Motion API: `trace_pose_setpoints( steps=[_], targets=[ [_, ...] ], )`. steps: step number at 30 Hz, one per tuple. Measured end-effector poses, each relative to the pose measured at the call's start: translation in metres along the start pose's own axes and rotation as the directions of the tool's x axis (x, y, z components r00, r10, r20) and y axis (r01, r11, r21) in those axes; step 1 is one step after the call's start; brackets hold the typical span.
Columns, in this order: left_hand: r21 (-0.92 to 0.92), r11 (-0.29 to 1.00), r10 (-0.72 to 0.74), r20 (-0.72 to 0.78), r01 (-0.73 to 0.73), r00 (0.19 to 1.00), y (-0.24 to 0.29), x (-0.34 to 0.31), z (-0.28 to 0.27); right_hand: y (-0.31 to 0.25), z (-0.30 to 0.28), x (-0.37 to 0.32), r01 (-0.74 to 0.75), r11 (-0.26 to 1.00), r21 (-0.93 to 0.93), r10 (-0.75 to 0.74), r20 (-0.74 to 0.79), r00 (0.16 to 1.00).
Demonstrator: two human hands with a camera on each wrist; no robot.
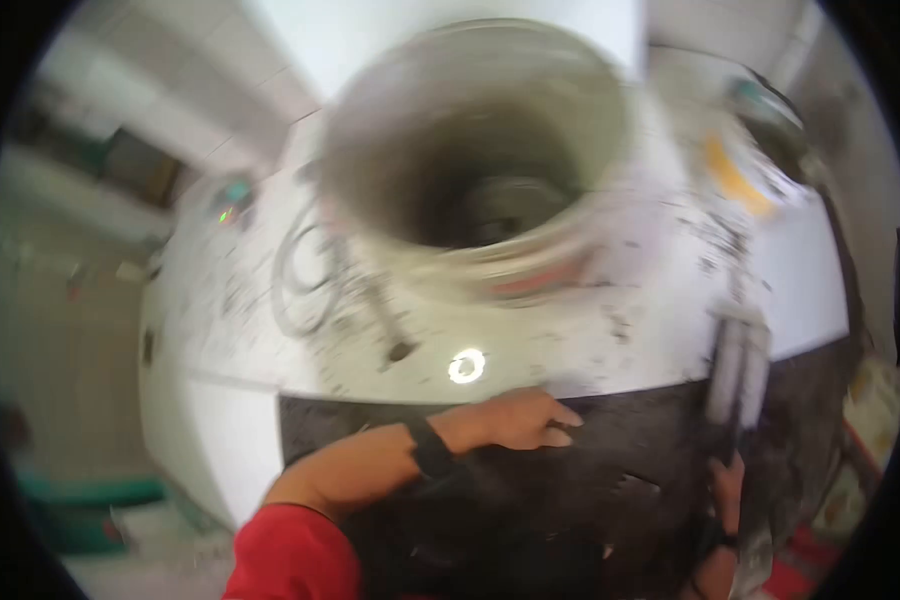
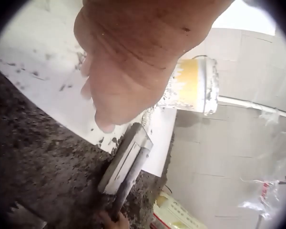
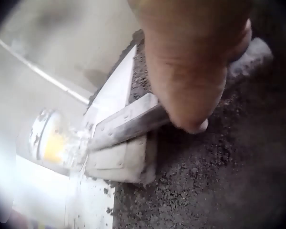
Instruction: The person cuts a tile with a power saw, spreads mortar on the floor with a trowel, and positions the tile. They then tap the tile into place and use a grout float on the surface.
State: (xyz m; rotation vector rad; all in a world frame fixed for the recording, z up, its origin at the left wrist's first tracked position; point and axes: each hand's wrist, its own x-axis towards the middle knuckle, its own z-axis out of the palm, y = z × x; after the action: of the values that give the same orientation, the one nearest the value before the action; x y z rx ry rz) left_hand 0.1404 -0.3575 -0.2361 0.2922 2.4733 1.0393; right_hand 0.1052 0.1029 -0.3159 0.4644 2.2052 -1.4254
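Note:
My left hand (image 1: 525, 418) hangs over the dark mortar (image 1: 610, 440) near the edge of the white board (image 1: 570, 350), its fingers loosely bent and nothing seen in them. In the left wrist view the same hand (image 2: 128, 71) overlaps the board, its palm side hidden. On the right side, my right hand (image 1: 727, 490) grips the handle of a plastering trowel (image 1: 738, 370). The trowel's pale, smeared plate (image 3: 119, 162) lies across the boundary between mortar and board. Behind the right hand (image 3: 190, 71) the end of the handle sticks out.
A large bucket (image 1: 370, 255) with a dark inside stands on the board ahead of the hands. A yellow and white bucket (image 2: 190, 86) is at the right. Mortar crumbs dot the board. A grey flat piece (image 1: 638, 485) lies on the mortar; a printed bag (image 2: 176, 214) rests beyond the right edge.

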Motion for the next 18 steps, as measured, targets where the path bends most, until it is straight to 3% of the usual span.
trace_pose_setpoints(
  steps=[1,2,3,4,5,6,7,8,10,11,12,14,15,17,18],
  targets=[
    [-0.089,0.992,-0.084,0.030,0.086,0.996,-0.013,-0.051,-0.030,0.010,-0.001,-0.002,0.113,0.962,-0.249,-0.123,-0.025,0.992],
    [-0.190,0.968,-0.155,0.058,0.163,0.986,-0.029,-0.105,-0.057,0.043,-0.005,0.004,0.228,0.916,-0.329,-0.248,-0.019,0.969],
    [-0.335,0.888,-0.356,-0.070,0.314,0.932,-0.047,-0.165,-0.081,0.049,-0.002,-0.016,0.212,0.912,-0.351,-0.239,-0.036,0.970],
    [-0.421,0.775,-0.584,-0.194,0.471,0.788,-0.052,-0.230,-0.105,0.044,0.005,-0.037,0.202,0.904,-0.377,-0.219,-0.001,0.976],
    [-0.315,0.851,-0.524,-0.454,0.421,0.720,-0.081,-0.308,-0.104,0.023,0.025,-0.065,0.171,0.894,-0.413,-0.160,0.062,0.985],
    [-0.665,0.680,-0.718,-0.518,0.308,0.466,-0.097,-0.380,-0.104,0.001,0.042,-0.094,0.142,0.877,-0.459,-0.101,0.113,0.988],
    [-0.654,0.632,-0.767,-0.606,0.415,0.214,-0.104,-0.444,-0.086,-0.021,0.060,-0.118,0.120,0.852,-0.510,-0.042,0.162,0.986],
    [-0.647,0.582,-0.765,-0.641,0.492,0.062,-0.103,-0.500,-0.054,-0.043,0.079,-0.138,0.121,0.820,-0.559,0.005,0.219,0.976],
    [-0.661,0.290,-0.811,-0.554,0.692,-0.189,-0.126,-0.603,0.049,-0.087,0.124,-0.163,0.181,0.755,-0.631,0.060,0.341,0.938],
    [-0.669,0.171,-0.840,-0.483,0.723,-0.247,-0.139,-0.641,0.111,-0.066,0.139,-0.140,0.351,0.773,-0.529,-0.091,0.454,0.886],
    [-0.770,0.094,-0.886,-0.353,0.631,-0.299,-0.155,-0.671,0.167,-0.049,0.158,-0.121,0.506,0.761,-0.406,-0.239,0.549,0.801],
    [-0.882,-0.035,-0.903,-0.173,0.470,-0.392,-0.160,-0.681,0.228,-0.122,0.226,-0.130,0.657,0.561,-0.504,-0.148,0.719,0.679],
    [-0.898,-0.028,-0.914,-0.155,0.440,-0.374,-0.179,-0.689,0.250,-0.139,0.262,-0.129,0.890,0.157,-0.427,-0.414,0.790,0.452],
    [-0.731,0.019,-0.818,-0.404,0.682,-0.409,-0.215,-0.703,0.301,-0.224,0.362,-0.186,0.877,0.093,-0.471,-0.225,0.848,0.479],
    [-0.774,-0.003,-0.835,-0.347,0.633,-0.428,-0.224,-0.703,0.292,-0.252,0.409,-0.216,0.908,0.009,-0.418,-0.230,0.883,0.409]
  ],
)
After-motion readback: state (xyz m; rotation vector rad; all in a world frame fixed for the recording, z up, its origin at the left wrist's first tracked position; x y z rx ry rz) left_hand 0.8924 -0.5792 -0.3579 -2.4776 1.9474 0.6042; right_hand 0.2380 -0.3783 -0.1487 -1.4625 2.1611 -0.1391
